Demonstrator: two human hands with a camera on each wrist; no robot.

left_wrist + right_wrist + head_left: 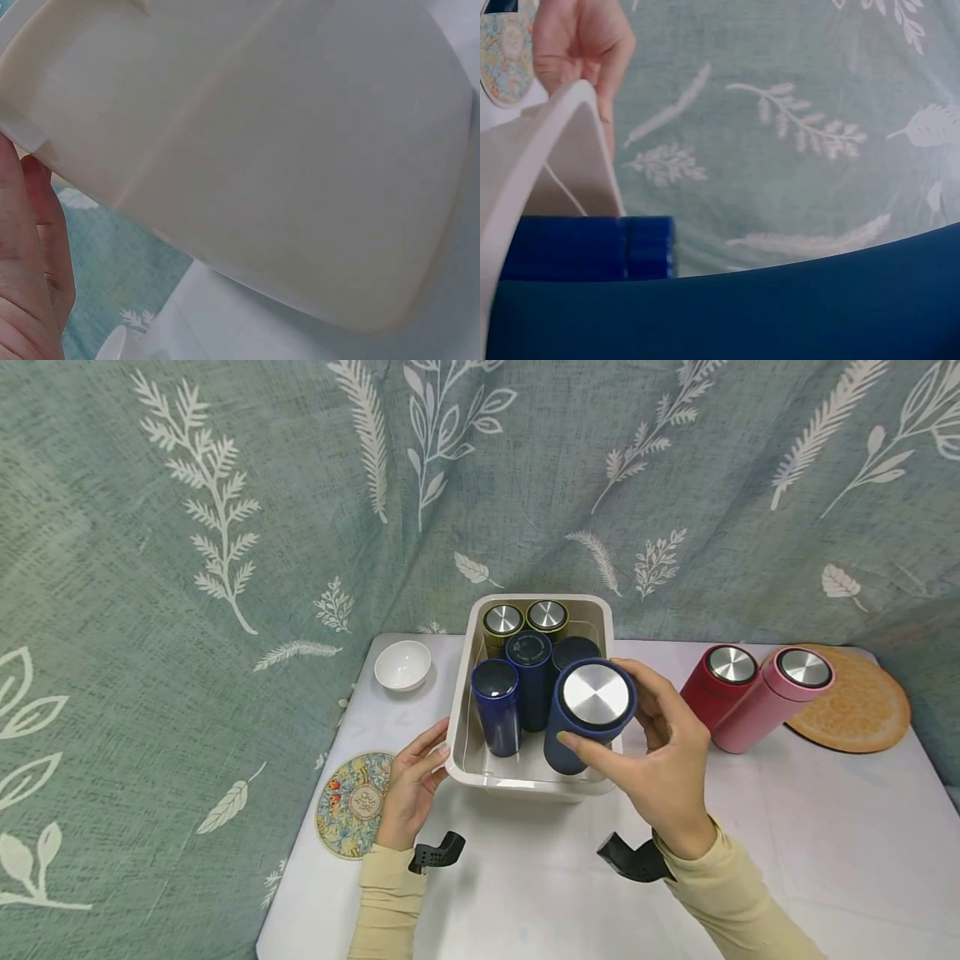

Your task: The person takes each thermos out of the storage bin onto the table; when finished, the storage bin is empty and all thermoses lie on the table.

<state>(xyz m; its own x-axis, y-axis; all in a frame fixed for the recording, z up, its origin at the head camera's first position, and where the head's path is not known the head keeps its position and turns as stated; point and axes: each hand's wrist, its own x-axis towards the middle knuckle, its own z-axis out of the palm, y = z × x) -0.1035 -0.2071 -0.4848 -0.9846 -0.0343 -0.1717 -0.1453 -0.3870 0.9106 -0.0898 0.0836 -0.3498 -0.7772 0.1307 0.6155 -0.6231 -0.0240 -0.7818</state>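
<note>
My right hand grips a dark blue thermos with a brushed silver lid, thumb on the near side and fingers round the right. Its base is down inside the front right part of a white plastic bin. At the bin's front left corner, my left hand holds the rim, thumb over the edge. Inside the bin stand a glossy blue bottle, two more dark bottles and two olive-green flasks with silver lids. The bin's outer wall fills most of the left wrist view.
Right of the bin, a red thermos and a pink thermos stand side by side, near a round orange-brown mat. To the left are a white bowl and a patterned round mat. A green leaf-print cloth hangs behind the table.
</note>
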